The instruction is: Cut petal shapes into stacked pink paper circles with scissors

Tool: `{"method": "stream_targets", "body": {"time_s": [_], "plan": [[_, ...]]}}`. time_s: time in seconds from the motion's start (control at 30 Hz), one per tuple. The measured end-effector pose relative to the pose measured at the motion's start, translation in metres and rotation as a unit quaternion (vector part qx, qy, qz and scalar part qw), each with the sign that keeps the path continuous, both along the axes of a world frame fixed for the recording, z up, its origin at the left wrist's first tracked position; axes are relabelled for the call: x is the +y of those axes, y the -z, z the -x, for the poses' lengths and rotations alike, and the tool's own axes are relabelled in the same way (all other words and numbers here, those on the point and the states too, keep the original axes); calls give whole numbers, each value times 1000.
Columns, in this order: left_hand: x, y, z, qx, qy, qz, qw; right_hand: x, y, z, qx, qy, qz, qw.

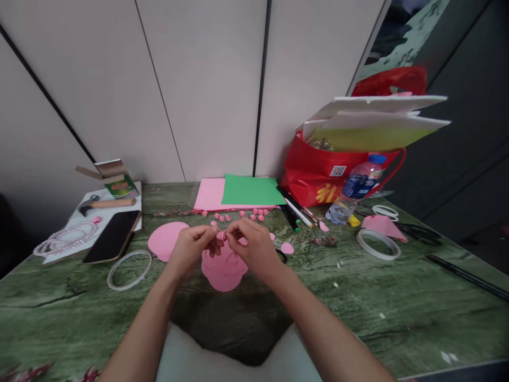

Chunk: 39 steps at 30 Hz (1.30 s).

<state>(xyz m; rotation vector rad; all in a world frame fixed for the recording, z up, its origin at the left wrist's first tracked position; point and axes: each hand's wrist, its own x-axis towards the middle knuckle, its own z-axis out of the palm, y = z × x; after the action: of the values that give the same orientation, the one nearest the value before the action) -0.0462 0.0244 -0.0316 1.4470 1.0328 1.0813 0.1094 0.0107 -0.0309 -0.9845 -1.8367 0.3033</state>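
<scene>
A small curled pink paper piece (221, 235) is pinched between the fingertips of my left hand (198, 243) and my right hand (251, 245). Both hands are closed on it, over the middle of the table. Just below them lies a stack of pink paper petal shapes (225, 278), partly covered by my fingers. A pink paper round (167, 240) rests beside my left hand. Several small pink curled pieces (254, 213) are scattered behind my hands, and a loose pink petal (287, 248) lies to the right.
Green and pink paper sheets (250, 190) lie at the back, with pens (298, 211) beside them. To the right stand a red bag (310, 175) and a water bottle (353, 191); tape (377, 250) lies nearer. A phone (113, 237), hammer (113, 203) and tape ring (129, 284) are left.
</scene>
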Motion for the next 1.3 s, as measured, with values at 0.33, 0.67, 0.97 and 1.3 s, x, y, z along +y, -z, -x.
{"method": "stream_targets", "body": {"time_s": [0.33, 0.67, 0.97, 1.3], "plan": [[-1, -2, -6, -75, -34, 2, 997, 5, 7, 1, 48, -13, 72, 996], [-2, -1, -5, -75, -34, 19, 996, 2, 7, 1, -19, -13, 24, 999], [0, 4, -10, -74, -45, -97, 992, 10, 11, 2, 78, -5, 118, 990], [-4, -1, -13, -81, -81, -21, 993, 7, 7, 1, 54, 19, 56, 997]]}}
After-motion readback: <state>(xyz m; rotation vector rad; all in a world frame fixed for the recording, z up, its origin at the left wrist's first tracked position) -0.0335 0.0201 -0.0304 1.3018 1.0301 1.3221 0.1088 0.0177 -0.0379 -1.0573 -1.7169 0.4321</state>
